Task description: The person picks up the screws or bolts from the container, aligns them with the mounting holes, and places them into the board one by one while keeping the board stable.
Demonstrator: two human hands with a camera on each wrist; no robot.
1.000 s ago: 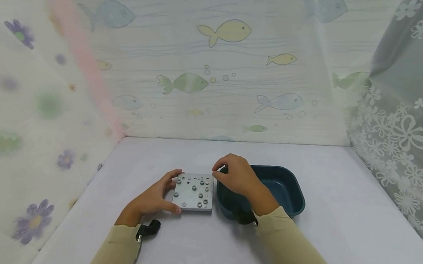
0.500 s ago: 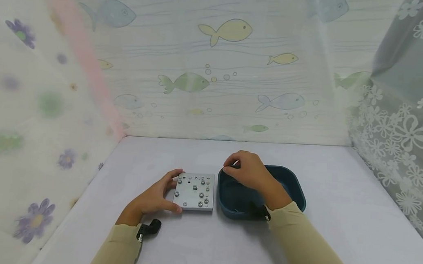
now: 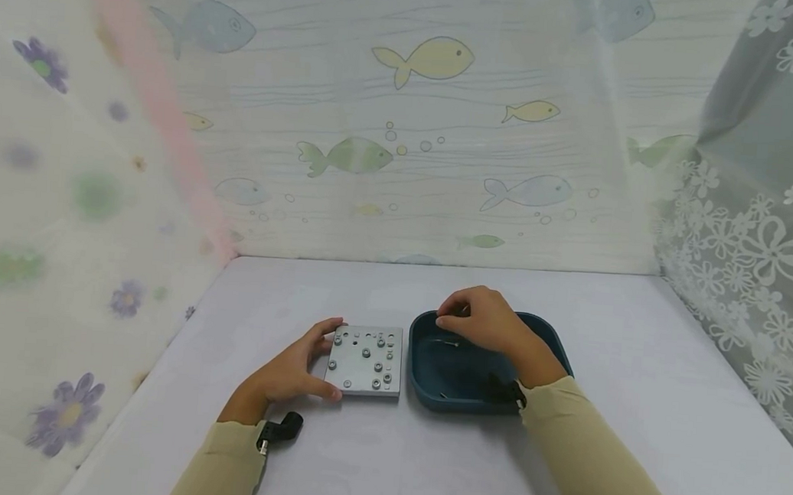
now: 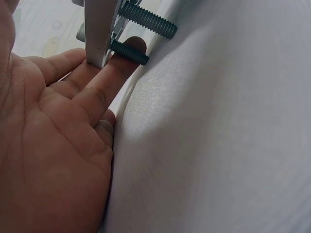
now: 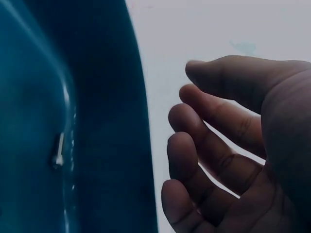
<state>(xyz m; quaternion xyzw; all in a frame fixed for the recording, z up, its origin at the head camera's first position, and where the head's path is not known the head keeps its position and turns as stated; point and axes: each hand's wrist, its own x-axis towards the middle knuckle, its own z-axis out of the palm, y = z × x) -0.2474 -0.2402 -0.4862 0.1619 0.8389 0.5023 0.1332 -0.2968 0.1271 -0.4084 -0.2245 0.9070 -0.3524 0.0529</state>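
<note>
My left hand (image 3: pixel 291 374) holds a square silver metal plate (image 3: pixel 349 371) at its left side, thumb at the near corner and fingers at the far one. Several bolts stand in the plate's holes. Seen from the left wrist, threaded bolt shanks (image 4: pixel 148 20) stick out below the plate, and one finger lies against a shank. My right hand (image 3: pixel 484 326) hovers over the far part of a dark blue bin (image 3: pixel 475 408), its fingers loosely bent. In the right wrist view no object shows between thumb and fingertips. A small bolt (image 5: pixel 59 151) lies inside the bin.
The bin stands just right of the plate on a white tabletop (image 3: pixel 353 467). Another small bolt (image 3: pixel 444 394) lies near the bin's front wall. Patterned curtains (image 3: pixel 400 202) enclose the table at the back and sides.
My right hand has moved right, from beside the plate's far right corner to over the bin, uncovering small bolts inside it. The left hand and plate have stayed in place.
</note>
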